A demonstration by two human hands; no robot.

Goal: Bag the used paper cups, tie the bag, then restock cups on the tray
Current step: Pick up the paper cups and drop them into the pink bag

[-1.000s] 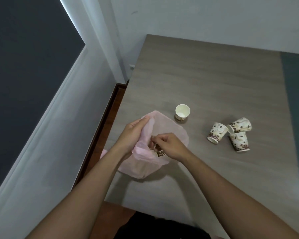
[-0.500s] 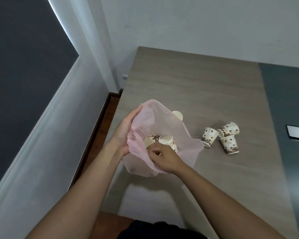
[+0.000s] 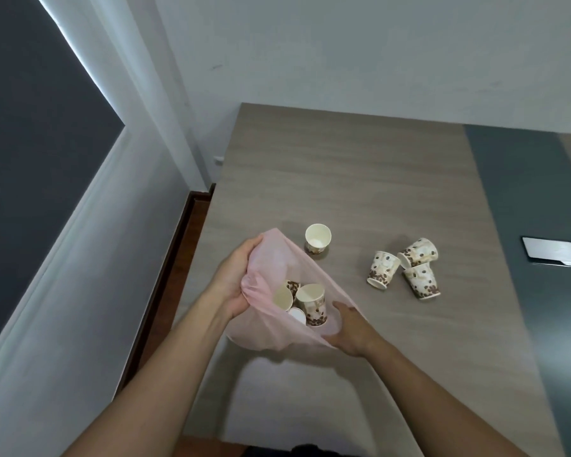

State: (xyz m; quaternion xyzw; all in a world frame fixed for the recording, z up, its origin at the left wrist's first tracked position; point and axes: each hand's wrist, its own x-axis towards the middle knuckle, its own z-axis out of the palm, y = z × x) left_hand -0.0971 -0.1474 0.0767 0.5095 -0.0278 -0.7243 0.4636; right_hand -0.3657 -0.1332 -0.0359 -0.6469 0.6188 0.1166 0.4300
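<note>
A thin pink plastic bag is held open above the table's near left part. My left hand grips its left rim and my right hand grips its right rim. Inside the bag lie several paper cups printed with coffee beans. One cup stands upright on the table just behind the bag. Three more cups lie tipped over in a cluster to the right.
The wood-grain table meets a white wall at the back and has a dark grey strip along its right side. A flat silver object lies on that strip. The table's left edge drops to a brown floor.
My right hand came out of the bag and now holds its right rim, stretching the mouth wide. The cups inside show clearly. The upright cup behind the bag is uncovered again.
</note>
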